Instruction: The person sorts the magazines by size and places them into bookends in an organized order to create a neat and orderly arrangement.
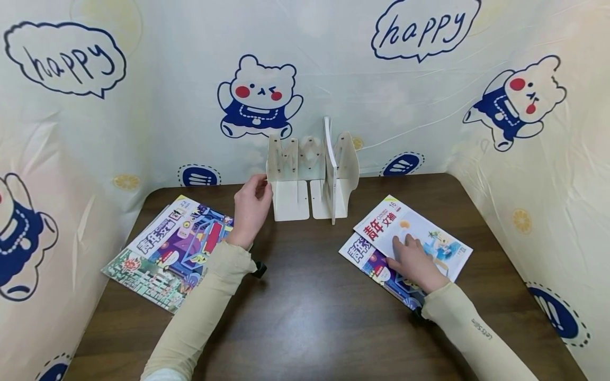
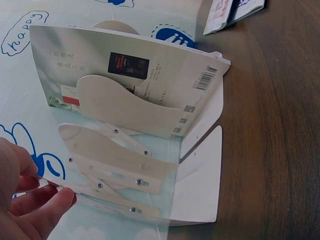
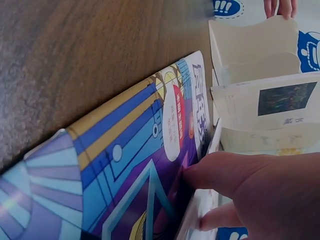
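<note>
Left hand (image 1: 252, 209) is pinching a cream-white panelled bookrack (image 1: 292, 200); right hand (image 1: 416, 264), fingers loosely spread, is touching a white-covered paper magazine (image 1: 437, 241).

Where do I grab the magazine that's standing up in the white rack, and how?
I'd pinch the magazine by its top edge, reaching down from above and pressing on both covers. It stands upright and looks thin from the head view. Its top pokes up higher than the rack, whose upright panels partly cover its sides lower down, so the top is probably easiest.
</note>
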Motion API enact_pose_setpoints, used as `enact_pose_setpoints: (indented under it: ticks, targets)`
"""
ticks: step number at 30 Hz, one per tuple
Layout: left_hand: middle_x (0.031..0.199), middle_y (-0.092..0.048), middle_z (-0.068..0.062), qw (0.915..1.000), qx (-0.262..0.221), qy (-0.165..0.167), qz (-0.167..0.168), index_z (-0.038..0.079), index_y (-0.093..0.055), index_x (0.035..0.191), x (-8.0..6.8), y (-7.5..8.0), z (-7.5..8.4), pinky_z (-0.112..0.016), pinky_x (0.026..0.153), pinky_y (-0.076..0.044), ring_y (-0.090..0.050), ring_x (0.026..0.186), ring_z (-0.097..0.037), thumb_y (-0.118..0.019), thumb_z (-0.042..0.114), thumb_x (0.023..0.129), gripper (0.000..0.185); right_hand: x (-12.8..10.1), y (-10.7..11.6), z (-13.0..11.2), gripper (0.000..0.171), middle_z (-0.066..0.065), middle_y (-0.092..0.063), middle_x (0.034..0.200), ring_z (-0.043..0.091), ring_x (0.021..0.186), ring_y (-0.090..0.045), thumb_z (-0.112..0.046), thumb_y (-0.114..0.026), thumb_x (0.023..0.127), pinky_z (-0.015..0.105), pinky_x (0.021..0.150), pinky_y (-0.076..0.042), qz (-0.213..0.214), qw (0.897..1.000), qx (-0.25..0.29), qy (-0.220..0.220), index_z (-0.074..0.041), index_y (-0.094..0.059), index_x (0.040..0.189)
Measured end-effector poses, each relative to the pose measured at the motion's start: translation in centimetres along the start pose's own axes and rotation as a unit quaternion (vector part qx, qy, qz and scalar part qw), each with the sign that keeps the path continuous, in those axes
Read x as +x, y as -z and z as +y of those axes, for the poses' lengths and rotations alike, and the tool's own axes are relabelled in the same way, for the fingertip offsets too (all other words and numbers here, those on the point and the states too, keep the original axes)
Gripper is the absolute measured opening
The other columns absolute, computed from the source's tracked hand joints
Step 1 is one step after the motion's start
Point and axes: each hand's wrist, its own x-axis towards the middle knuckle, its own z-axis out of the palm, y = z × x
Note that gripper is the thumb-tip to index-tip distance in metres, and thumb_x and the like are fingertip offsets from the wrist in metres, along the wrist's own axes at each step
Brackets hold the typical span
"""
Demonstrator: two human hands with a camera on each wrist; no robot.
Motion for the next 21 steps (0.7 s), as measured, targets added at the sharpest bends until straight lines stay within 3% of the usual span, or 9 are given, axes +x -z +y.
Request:
enact_pose_setpoints:
  ticks: [3, 9, 13, 21]
  targets:
    - [0.131, -0.069, -0.013, 1.0000, 0.000, 0.001, -0.001, 0.009, -0.063, 0.137, 0.0, 0.0, 0.0, -0.045, 0.096, -0.059, -0.069, 0.112, -0.029, -0.064, 0.021, 0.105, 0.034, -0.2, 0.1, -0.2, 0.071, 0.046, -0.031, 0.152, 0.070, 0.138, -0.029, -0.031, -0.068, 0.099, 0.090, 0.095, -0.031, 0.007, 1.000, -0.003, 0.007, 0.008, -0.042, 0.153]
    - [0.126, -0.071, -0.014, 0.9999, 0.003, -0.012, 0.004, 0.007, -0.064, 0.135, 0.0, -0.1, -0.1, -0.045, 0.095, -0.060, -0.070, 0.108, -0.029, -0.062, 0.020, 0.106, 0.032, -0.4, -0.2, -0.5, 0.063, 0.047, -0.043, 0.141, 0.068, 0.126, -0.045, -0.019, -0.071, 0.096, 0.076, 0.098, -0.045, 0.031, 0.999, -0.024, 0.032, 0.016, -0.048, 0.144]
    - [0.125, -0.071, -0.015, 0.9998, 0.006, -0.018, 0.006, 0.006, -0.064, 0.134, 0.0, -0.1, -0.2, -0.045, 0.095, -0.060, -0.070, 0.107, -0.030, -0.061, 0.019, 0.106, 0.031, -0.5, -0.6, -0.6, 0.058, 0.045, -0.047, 0.135, 0.063, 0.119, -0.051, -0.012, -0.068, 0.097, 0.073, 0.085, -0.054, 0.042, 0.998, -0.044, 0.021, 0.017, -0.046, 0.142]
    - [0.125, -0.071, -0.015, 0.9998, 0.006, -0.017, 0.006, 0.007, -0.064, 0.134, 0.0, -0.2, -0.3, -0.045, 0.095, -0.060, -0.070, 0.108, -0.030, -0.061, 0.020, 0.106, 0.031, -0.5, -1.4, -0.2, 0.048, 0.044, -0.047, 0.138, 0.066, 0.126, -0.046, -0.001, -0.055, 0.100, 0.086, 0.081, -0.044, 0.083, 0.996, -0.029, 0.004, 0.012, -0.048, 0.145]
